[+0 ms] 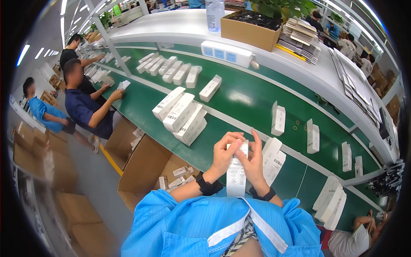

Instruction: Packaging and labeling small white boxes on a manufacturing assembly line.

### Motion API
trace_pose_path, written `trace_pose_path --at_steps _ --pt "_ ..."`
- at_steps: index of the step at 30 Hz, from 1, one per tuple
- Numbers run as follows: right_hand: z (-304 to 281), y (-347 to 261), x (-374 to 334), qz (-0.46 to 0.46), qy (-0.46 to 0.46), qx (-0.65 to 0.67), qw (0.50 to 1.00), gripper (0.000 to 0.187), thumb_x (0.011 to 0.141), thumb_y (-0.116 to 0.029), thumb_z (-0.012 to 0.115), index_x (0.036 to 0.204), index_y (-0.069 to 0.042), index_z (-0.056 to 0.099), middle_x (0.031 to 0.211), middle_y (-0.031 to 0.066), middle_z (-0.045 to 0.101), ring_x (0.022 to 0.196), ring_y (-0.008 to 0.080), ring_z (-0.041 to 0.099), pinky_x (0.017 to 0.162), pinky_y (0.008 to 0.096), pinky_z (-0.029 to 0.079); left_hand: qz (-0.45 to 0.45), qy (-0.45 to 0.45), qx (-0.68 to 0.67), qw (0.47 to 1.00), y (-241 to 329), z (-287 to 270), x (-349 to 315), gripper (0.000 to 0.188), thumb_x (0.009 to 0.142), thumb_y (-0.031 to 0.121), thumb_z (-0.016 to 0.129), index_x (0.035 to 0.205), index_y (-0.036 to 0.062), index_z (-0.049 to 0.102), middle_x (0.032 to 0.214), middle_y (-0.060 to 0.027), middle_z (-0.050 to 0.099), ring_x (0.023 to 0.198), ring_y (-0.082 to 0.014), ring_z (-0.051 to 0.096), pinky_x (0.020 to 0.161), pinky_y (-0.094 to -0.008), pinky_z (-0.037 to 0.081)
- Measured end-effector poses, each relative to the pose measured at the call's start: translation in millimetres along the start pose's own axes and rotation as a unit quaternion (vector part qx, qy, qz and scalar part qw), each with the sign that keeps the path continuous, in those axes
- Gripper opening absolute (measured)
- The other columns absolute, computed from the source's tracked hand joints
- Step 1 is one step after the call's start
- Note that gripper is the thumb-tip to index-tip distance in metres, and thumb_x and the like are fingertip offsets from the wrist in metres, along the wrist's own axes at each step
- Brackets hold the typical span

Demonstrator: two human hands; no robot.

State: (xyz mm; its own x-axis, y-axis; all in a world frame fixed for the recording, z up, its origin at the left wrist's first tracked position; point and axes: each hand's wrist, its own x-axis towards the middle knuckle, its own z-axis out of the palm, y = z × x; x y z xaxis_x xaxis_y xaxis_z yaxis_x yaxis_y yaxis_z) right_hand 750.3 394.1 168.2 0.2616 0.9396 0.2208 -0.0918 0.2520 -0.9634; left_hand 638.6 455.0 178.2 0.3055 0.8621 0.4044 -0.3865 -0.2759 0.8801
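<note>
A slim white carton [236, 182] with printed text and a barcode stands upright in front of my chest. My left hand [225, 153] is closed around its upper left side, thumb pressed near the top. My right hand [253, 160] holds the right side, its thumb on the front face and its index finger pointing up. The carton's top end is partly hidden by my fingers. Just right of my right hand lie white cartons [274, 162] on the green bench. A stack of similar white cartons [182, 113] sits to the left, beyond my left hand.
Rows of white cartons [171, 70] stand on the green conveyor [248, 100] ahead. More cartons [329, 201] are at the right. An opened cardboard box [141, 171] with cartons inside is at my left. A power strip [226, 53] hangs under the white shelf. Co-workers [85, 98] work at the left.
</note>
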Motion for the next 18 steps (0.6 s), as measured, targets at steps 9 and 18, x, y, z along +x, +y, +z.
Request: trace_pose_path --at_steps 9,18 --pt "-126.3 85.2 -27.3 0.068 0.305 -0.316 0.896 0.071 0.08 -0.03 0.081 0.135 0.0 0.049 0.113 0.0143 0.057 0.088 0.0218 0.063 0.077 0.0338 0.053 0.074 0.013 0.395 0.915 42.2 -117.7 -8.3 0.012 0.082 0.009 0.072 0.092 0.0015 0.071 0.103 -0.0126 0.067 0.099 -0.0275 0.062 0.089 -0.0365 0.048" --pt "-198.3 171.5 -88.4 0.075 0.382 -0.394 0.832 0.023 0.077 -0.017 0.078 0.087 -0.003 0.063 0.085 0.0077 0.057 0.074 0.0197 0.058 0.068 0.0333 0.048 -0.084 -0.046 0.386 0.917 25.6 -103.6 -33.0 0.017 0.086 0.008 0.069 0.101 0.0009 0.07 0.102 -0.0126 0.069 0.098 -0.025 0.065 0.088 -0.0332 0.049"
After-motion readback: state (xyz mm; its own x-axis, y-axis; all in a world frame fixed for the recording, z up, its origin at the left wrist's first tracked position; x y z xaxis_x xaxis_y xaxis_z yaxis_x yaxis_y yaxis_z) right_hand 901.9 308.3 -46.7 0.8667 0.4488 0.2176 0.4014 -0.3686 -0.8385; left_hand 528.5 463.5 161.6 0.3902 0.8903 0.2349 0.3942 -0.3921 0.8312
